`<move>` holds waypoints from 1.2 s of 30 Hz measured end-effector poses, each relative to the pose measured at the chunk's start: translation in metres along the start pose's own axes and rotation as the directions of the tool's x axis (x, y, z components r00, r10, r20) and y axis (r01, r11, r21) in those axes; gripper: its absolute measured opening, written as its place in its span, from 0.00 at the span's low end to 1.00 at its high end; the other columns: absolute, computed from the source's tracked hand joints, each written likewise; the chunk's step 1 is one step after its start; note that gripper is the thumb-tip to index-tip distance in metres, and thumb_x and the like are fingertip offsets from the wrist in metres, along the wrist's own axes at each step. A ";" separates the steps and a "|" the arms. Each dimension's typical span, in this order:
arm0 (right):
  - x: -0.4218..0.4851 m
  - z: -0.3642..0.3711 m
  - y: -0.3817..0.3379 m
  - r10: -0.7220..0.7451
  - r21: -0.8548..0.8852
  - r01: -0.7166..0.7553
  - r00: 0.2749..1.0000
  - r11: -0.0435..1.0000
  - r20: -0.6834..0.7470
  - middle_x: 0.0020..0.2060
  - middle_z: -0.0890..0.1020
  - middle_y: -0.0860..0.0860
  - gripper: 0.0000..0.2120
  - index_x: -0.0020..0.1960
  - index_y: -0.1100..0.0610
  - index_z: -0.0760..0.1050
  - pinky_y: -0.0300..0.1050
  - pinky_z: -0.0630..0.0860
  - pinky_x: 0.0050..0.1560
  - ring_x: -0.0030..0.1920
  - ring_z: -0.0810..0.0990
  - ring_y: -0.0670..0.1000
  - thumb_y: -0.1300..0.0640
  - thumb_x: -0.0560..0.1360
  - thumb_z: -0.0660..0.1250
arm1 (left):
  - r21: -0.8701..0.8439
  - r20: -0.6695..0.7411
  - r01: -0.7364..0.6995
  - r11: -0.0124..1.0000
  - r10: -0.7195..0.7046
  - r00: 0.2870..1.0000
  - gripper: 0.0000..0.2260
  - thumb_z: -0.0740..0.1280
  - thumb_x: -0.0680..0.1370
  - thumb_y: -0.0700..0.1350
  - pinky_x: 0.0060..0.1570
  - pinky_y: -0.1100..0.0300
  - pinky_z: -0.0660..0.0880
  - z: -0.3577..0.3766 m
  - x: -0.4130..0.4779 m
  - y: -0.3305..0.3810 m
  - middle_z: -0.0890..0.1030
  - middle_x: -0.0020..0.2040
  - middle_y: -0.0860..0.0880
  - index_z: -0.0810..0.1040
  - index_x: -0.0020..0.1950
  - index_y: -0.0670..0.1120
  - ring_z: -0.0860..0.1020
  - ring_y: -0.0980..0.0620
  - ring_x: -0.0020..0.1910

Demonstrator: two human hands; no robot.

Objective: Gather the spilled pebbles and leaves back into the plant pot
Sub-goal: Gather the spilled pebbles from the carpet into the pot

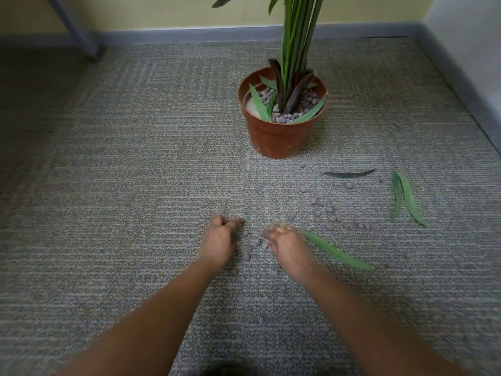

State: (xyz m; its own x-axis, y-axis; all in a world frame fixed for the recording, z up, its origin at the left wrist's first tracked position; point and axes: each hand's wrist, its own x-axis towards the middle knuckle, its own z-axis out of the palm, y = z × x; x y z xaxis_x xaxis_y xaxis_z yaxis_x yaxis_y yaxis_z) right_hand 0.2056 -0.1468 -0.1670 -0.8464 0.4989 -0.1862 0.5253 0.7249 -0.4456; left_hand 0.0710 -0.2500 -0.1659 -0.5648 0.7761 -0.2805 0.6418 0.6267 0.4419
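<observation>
Head view. Lost the plant's top past the upper edge; kept only the stems and the plant pot in sight. Could not make out the right hand clearly through blur: saw only curled fingers and a gold ring, low over the carpet. Could not tell whether it gripped anything. Saw the left hand knuckles-up too, fingers bunched toward the thumb at the carpet. Could not tell whether anything sat in that pinch.

Found a few spilled pebbles between the two hands, some right against the right hand's edge. Found the larger scatter off to the right, between the right hand and the pot. Noted one green leaf just beside the right hand's outer side, a pair of leaves well apart at the right, and a darker leaf nearer the pot. Saw the pot upright beyond both hands, already holding pebbles and leaves.
</observation>
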 end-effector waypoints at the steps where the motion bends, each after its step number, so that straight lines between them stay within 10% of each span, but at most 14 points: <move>1: -0.001 0.002 -0.001 -0.005 -0.018 0.005 1.000 1.000 -0.007 0.62 0.77 0.53 0.18 0.61 0.55 0.74 0.39 0.73 0.57 0.59 0.74 0.50 0.69 0.76 0.56 | -0.001 -0.013 -0.025 1.000 0.025 1.000 0.23 0.65 0.76 0.35 0.62 0.59 0.70 0.002 0.000 0.001 0.70 0.59 0.44 0.69 0.69 0.52 0.74 0.47 0.57; 18: -0.003 0.001 -0.008 0.085 -0.017 -0.085 0.996 0.996 0.004 0.51 0.79 0.55 0.17 0.56 0.61 0.76 0.46 0.77 0.54 0.52 0.76 0.51 0.74 0.71 0.61 | 0.165 0.031 -0.219 0.962 0.217 0.976 0.18 0.65 0.76 0.38 0.56 0.59 0.77 0.000 -0.007 0.005 0.74 0.60 0.49 0.74 0.65 0.51 0.77 0.51 0.54; 27: 0.008 -0.018 -0.004 0.091 -0.076 -0.094 0.995 0.993 -0.048 0.47 0.79 0.54 0.12 0.56 0.59 0.74 0.36 0.77 0.38 0.39 0.76 0.48 0.68 0.77 0.57 | -0.144 -0.098 0.027 0.989 -0.042 0.994 0.08 0.68 0.74 0.35 0.44 0.70 0.74 -0.007 0.008 0.013 0.83 0.51 0.45 0.83 0.52 0.42 0.77 0.56 0.39; 32: 0.044 -0.063 -0.004 0.294 0.254 -0.238 0.933 0.937 -0.210 0.49 0.80 0.55 0.09 0.54 0.60 0.77 0.34 0.75 0.40 0.40 0.76 0.48 0.64 0.77 0.60 | -0.479 -0.206 0.069 0.875 -0.188 0.960 0.08 0.71 0.71 0.37 0.40 0.69 0.75 -0.052 0.047 0.055 0.84 0.48 0.43 0.82 0.50 0.39 0.80 0.52 0.39; 36: 0.082 -0.111 -0.006 0.540 0.687 -0.250 0.806 0.682 -0.243 0.47 0.83 0.52 0.07 0.50 0.57 0.79 0.33 0.70 0.31 0.37 0.77 0.45 0.61 0.73 0.67 | -0.592 -0.313 -0.022 0.806 -0.205 0.927 0.10 0.70 0.72 0.36 0.48 0.64 0.76 -0.102 0.087 0.097 0.83 0.50 0.43 0.81 0.53 0.39 0.80 0.52 0.44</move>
State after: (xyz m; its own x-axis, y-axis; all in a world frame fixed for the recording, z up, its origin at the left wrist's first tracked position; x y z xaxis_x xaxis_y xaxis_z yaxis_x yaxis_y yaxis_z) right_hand 0.1425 -0.0574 -0.0825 -0.3774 0.9088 -0.1777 0.5101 0.0438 -0.8590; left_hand 0.0314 -0.1288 -0.0604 -0.8180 0.5690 -0.0838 0.2222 0.4470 0.8665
